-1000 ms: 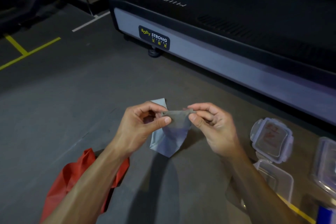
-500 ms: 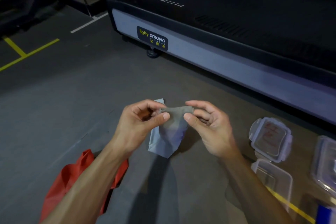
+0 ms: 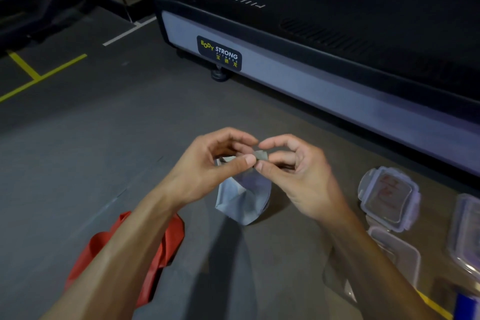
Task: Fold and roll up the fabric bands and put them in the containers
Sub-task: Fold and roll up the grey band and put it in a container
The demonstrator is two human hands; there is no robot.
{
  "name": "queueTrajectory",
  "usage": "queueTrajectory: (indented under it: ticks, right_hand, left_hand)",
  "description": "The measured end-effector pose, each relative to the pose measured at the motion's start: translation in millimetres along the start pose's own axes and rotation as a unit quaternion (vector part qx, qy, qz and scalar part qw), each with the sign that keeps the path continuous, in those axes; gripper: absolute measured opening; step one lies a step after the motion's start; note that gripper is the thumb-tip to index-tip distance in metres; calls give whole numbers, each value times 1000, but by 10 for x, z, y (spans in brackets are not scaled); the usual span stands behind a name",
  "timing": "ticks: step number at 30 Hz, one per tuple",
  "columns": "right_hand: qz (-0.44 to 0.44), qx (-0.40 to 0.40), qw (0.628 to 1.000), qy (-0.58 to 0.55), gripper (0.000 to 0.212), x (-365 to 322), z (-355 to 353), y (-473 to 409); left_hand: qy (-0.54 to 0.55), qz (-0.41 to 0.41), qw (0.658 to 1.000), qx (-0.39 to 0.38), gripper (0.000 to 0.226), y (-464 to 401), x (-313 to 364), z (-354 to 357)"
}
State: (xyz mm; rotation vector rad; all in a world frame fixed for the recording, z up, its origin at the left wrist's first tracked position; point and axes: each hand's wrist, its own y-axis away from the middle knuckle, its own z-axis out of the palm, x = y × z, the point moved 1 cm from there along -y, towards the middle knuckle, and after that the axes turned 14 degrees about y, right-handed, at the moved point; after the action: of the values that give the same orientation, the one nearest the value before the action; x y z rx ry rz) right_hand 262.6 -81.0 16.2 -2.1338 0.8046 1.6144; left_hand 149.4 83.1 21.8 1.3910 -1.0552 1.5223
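Observation:
A grey fabric band (image 3: 242,199) hangs above the floor in the middle of the view, its top edge bunched between both hands. My left hand (image 3: 207,166) pinches that edge with thumb and forefinger. My right hand (image 3: 298,171) pinches the same edge from the right, so the fingertips of both hands nearly touch. A red fabric band (image 3: 166,247) lies crumpled on the floor, partly hidden under my left forearm. An open clear plastic container (image 3: 397,257) sits on the floor at the right, below its lid (image 3: 389,197).
A treadmill (image 3: 324,41) with a grey side rail fills the far right. Another clear container (image 3: 467,236) lies at the right edge, with a blue object (image 3: 467,306) in the bottom right corner. Yellow and white lines mark the dark floor at the left.
My hands have come together, gathering the band's top edge from a stretched strip into a small bunch. The hanging part has shifted lower and puffed out.

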Motion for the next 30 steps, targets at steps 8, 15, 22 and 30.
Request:
queueTrajectory:
  ticks: [8, 15, 22, 30]
  right_hand:
    - [9, -21, 999, -44, 20, 63, -13, -12]
    - [16, -7, 996, -88, 9, 23, -1, 1]
    - [35, -10, 994, -101, 14, -12, 6, -5]
    - [40, -21, 995, -88, 9, -28, 25, 6]
  left_hand:
    - [-50, 54, 997, 27, 8, 16, 46, 29]
    - [-79, 87, 992, 43, 6, 43, 53, 27]
    - [-126, 135, 982, 27, 6, 31, 122, -14]
    - [-167, 116, 979, 8, 4, 36, 163, -8]
